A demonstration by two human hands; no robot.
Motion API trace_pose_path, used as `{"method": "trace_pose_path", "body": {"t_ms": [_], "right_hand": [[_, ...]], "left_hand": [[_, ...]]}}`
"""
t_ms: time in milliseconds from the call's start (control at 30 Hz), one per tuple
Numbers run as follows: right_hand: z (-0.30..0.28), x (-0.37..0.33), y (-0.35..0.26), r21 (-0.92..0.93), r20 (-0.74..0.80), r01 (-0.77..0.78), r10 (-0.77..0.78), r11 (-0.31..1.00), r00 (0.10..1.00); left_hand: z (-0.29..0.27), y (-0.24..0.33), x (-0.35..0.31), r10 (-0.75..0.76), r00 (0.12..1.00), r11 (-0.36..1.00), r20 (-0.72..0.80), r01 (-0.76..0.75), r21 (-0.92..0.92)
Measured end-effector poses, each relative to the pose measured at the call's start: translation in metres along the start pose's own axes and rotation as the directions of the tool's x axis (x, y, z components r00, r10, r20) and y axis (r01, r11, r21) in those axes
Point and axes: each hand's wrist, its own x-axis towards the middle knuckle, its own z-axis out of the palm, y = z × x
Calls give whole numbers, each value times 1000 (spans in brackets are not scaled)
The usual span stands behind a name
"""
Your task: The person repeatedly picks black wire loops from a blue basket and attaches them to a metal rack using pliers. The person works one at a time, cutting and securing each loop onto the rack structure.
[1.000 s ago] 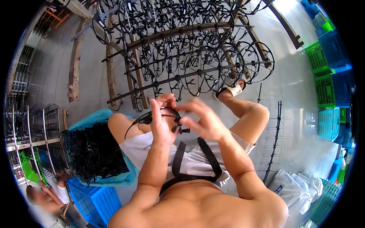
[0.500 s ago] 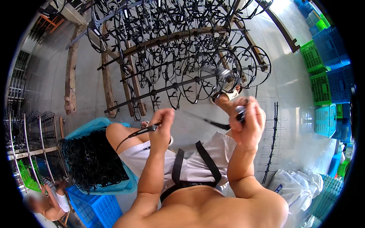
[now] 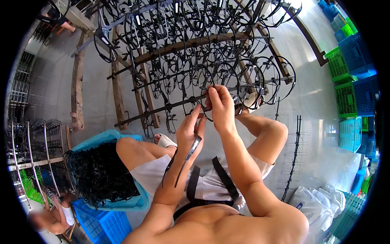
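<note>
My right hand (image 3: 221, 106) is closed, thumb and fingers pinched on a thin black eyeglass frame at the near bar of the rack (image 3: 162, 106). What the fingertips grip is partly hidden. Beside it my left hand (image 3: 191, 129) reaches up, fingertips almost at the same spot. In its palm sits another black eyeglass frame (image 3: 194, 147), whose two slim arms, one with a silvery inlay, hang down along my forearm. Many similar black frames dangle in loops from the rack's bars.
A light-blue tub (image 3: 140, 195) heaped with black frames (image 3: 103, 173) stands at my left, a blue crate (image 3: 103, 225) behind it. A bare hooked rod (image 3: 292, 158) and white plastic bags (image 3: 313, 205) lie right. Green and blue crates (image 3: 343, 97) line the right side. Another person (image 3: 57, 217) sits lower left.
Both hands have moved together at the rack's near bar, my right hand up and leftward, my left hand rightward. The frame in my left hand now hangs downward. My right knee has swung outward.
</note>
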Motion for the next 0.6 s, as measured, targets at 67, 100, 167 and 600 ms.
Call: {"method": "trace_pose_path", "body": {"t_ms": [67, 100, 167, 600], "right_hand": [[1, 1, -3, 40, -36, -3, 5, 999, 999], [2, 2, -1, -3, -103, 43, -43, 999, 994], [2, 0, -2, -36, -83, -3, 0, 999, 997], [15, 14, 12, 94, -34, -167, 171, 981, 985]], "left_hand": [[-1, 1, 5, 5, 1000, 1000, 8, -5, 8], [0, 1, 7, 7, 1000, 1000, 13, -7, 13], [-1, 0, 7, 25, 999, 1000, 28, -25, 1], [2, -5, 0, -16, 999, 998, 32, 18, -63]]}}
